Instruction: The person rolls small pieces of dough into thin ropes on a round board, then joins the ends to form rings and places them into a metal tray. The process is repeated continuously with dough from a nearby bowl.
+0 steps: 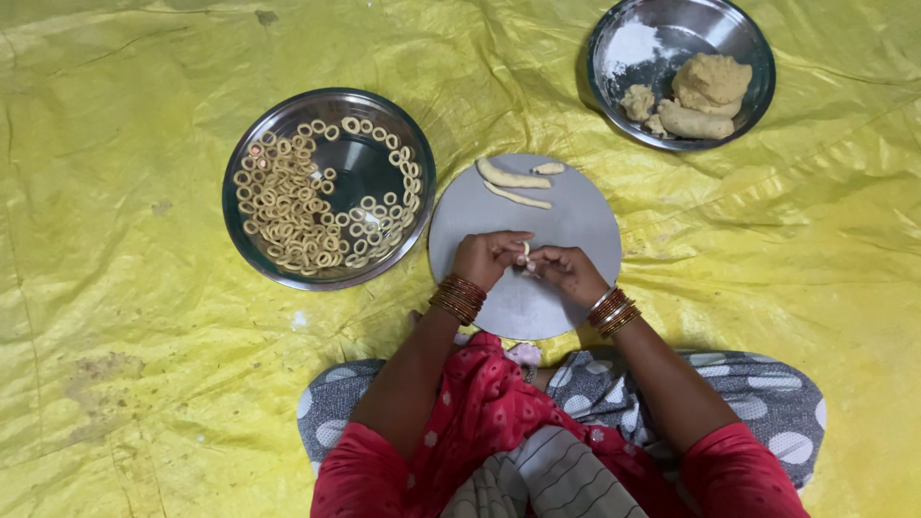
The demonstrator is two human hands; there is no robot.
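Both my hands meet over the round grey board (576,225). My left hand (487,257) and right hand (568,272) pinch a small pale dough strip (526,251) between their fingertips, closed on it from either side. Farther up the board lie two rolled dough ropes (513,178) and a short stub. To my left, a steel plate (251,245) holds many dough rings (288,225). Upper right, a steel bowl (743,43) holds a dough lump (712,82) and flour. All rests on a yellow sheet (125,288).

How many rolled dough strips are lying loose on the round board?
3, all at the far edge of the round board: a thick strip, a thin strip below it, a short piece to their right.
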